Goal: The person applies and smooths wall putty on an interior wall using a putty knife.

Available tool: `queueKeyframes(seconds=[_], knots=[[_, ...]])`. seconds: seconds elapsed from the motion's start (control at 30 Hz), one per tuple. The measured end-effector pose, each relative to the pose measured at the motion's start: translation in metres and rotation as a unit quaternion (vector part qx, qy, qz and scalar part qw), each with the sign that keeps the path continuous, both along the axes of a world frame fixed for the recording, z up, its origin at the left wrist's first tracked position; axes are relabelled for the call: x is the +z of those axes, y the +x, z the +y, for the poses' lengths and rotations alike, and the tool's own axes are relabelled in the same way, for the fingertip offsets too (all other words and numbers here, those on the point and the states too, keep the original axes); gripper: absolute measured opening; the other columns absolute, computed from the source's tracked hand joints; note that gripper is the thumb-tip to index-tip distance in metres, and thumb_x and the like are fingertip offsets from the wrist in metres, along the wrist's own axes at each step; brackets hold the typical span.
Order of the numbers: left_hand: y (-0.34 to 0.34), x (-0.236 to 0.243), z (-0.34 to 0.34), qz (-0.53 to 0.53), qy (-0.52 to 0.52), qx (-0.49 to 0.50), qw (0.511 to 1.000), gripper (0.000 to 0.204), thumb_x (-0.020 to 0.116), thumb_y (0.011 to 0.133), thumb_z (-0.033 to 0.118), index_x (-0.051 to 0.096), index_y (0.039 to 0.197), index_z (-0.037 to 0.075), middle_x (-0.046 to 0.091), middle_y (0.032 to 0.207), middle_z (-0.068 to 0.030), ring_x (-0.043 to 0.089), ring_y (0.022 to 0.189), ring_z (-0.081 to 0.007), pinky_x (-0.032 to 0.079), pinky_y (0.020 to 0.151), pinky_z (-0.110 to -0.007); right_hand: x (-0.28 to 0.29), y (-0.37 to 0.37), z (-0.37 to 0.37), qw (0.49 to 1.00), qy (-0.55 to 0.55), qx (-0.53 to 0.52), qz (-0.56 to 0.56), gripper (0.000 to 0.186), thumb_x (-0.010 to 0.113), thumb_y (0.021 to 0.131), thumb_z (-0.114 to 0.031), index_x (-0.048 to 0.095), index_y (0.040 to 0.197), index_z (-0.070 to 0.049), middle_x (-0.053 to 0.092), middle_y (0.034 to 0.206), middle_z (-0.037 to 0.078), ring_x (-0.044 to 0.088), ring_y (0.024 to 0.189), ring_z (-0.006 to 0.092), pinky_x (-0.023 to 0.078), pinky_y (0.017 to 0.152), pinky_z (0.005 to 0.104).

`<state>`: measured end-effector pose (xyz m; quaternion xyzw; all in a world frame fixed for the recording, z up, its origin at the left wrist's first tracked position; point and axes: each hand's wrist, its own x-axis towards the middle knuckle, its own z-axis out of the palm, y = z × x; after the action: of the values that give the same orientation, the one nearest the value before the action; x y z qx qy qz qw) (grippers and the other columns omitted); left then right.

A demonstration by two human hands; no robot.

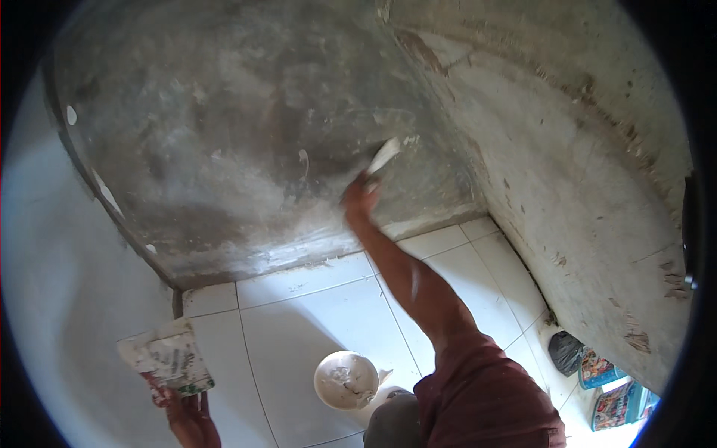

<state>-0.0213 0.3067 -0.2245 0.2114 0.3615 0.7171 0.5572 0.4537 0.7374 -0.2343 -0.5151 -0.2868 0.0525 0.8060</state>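
Observation:
My right hand (360,198) reaches up to the grey wall ahead, closed round the handle of a putty knife (385,156). Its pale blade lies at the wall, beside a small white smear (411,140). Low on the left, my left hand (194,422) grips the lower edge of a flat, roughly square board (170,357), smeared with white over faded print, with red and green at its bottom. On the floor between my arms stands a white bowl (319,388) with whitish paste in it.
Patchy grey plaster (246,104) covers the wall ahead; a worn, chipped wall (567,172) rises at the right. White tiles (291,328) make up the floor. Colourful buckets (611,407) and a dark plastic bag (565,352) stand at lower right. My knee (396,425) is beside the bowl.

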Motion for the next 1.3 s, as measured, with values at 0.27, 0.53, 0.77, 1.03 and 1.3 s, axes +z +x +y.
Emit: queueKeyframes(seconds=[0.27,0.53,0.77,1.03,1.3], knots=[[0.003,0.057,-0.035,-0.046,-0.172,0.204,0.963,0.058,0.043,0.110,0.037,0.035,0.156,0.004,0.034,0.163,-0.0134,0.027,0.153,-0.0342,0.024,0.125,-0.052,-0.025,0.076,0.021,0.964,0.087,0.136,0.212,0.030,0.057,0.100,-0.044,0.058,0.114,-0.016,0.061,0.084,0.007,0.057,0.064,0.0233,0.045,0.050,0.0418],[0.042,0.038,-0.040,0.103,-0.209,0.114,0.966,0.052,0.039,0.111,0.031,0.040,0.151,-0.002,0.040,0.155,-0.0229,0.040,0.143,-0.0375,0.029,0.123,-0.053,-0.041,0.222,-0.008,0.931,-0.002,0.168,0.325,0.020,0.058,0.098,-0.032,0.050,0.098,-0.014,0.051,0.076,0.003,0.048,0.057,0.0210,0.041,0.050,0.0367],[0.069,0.008,0.005,0.149,-0.246,0.079,0.954,0.058,0.050,0.108,0.029,0.033,0.155,-0.001,0.036,0.157,-0.0265,0.034,0.147,-0.0390,0.028,0.124,-0.053,-0.091,0.181,-0.045,0.895,-0.020,0.260,0.362,0.023,0.051,0.104,-0.036,0.055,0.110,-0.015,0.056,0.087,0.005,0.056,0.070,0.0211,0.050,0.059,0.0384],[0.101,-0.018,0.027,0.128,-0.257,0.037,0.957,0.061,0.051,0.107,0.030,0.032,0.156,-0.001,0.031,0.160,-0.0267,0.029,0.150,-0.0397,0.026,0.125,-0.056,-0.232,0.065,-0.008,0.861,0.040,0.213,0.459,0.032,0.052,0.101,-0.051,0.049,0.113,-0.022,0.053,0.091,0.001,0.053,0.077,0.0192,0.045,0.061,0.0396],[0.063,-0.004,-0.017,0.184,-0.309,0.120,0.925,0.062,0.047,0.108,0.033,0.029,0.157,0.000,0.023,0.163,-0.0259,0.026,0.151,-0.0403,0.024,0.126,-0.056,-0.235,0.394,-0.040,0.893,-0.087,0.164,0.410,0.014,0.050,0.097,-0.032,0.060,0.101,-0.023,0.061,0.093,0.002,0.059,0.086,0.0212,0.047,0.069,0.0405]])
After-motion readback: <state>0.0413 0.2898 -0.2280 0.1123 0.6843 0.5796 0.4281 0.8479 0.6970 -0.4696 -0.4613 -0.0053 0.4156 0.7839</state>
